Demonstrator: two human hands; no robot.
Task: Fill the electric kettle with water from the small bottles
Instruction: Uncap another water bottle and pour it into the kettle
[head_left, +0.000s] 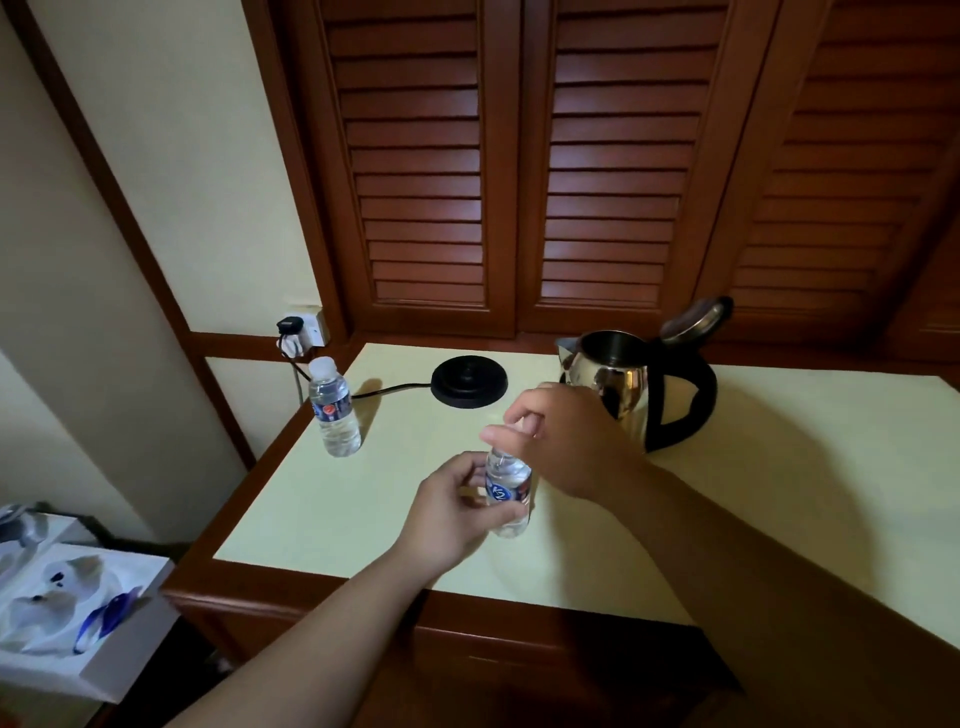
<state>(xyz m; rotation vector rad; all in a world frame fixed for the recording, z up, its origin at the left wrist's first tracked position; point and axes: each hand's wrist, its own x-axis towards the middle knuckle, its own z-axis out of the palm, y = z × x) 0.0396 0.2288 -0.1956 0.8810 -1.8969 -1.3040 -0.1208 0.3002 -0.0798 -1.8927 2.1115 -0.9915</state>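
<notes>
Left hand (457, 512) holds bottle (508, 491); right hand (566, 441) apparently grips cap.

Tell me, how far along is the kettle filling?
Early. Done: the kettle stands off its base with its lid flipped open. In hand: the left hand holds one small bottle while the right hand grips its top, apparently working the cap. Left: pouring it, then the capped second bottle. Whether the kettle holds water can't be seen.

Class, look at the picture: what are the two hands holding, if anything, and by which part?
Both hold one small water bottle. The left hand grips its body around the label; the right hand pinches the top, where the cap would be.
</notes>
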